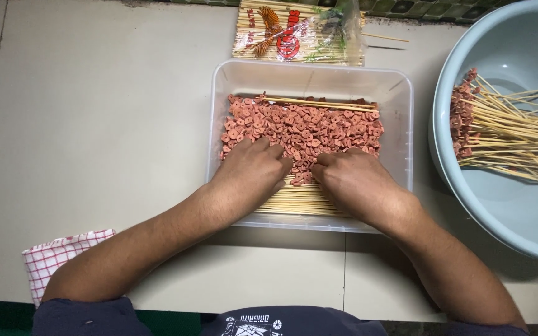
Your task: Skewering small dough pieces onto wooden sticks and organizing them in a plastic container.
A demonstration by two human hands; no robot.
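Note:
A clear plastic tub (406,124) holds a heap of small reddish-pink sausage pieces (306,127) and a bundle of bamboo skewers (297,200) along its near side. A few more skewers (319,102) lie at the far side of the heap. My left hand (253,169) and my right hand (353,177) rest in the tub side by side, fingers curled down among the pieces at the near edge of the heap. What the fingertips pinch is hidden.
A pale blue basin (499,205) at the right holds several skewers loaded with pieces (499,134). A printed pack of bamboo skewers (300,31) lies beyond the tub. A red-checked cloth (57,255) sits at the near left of the table.

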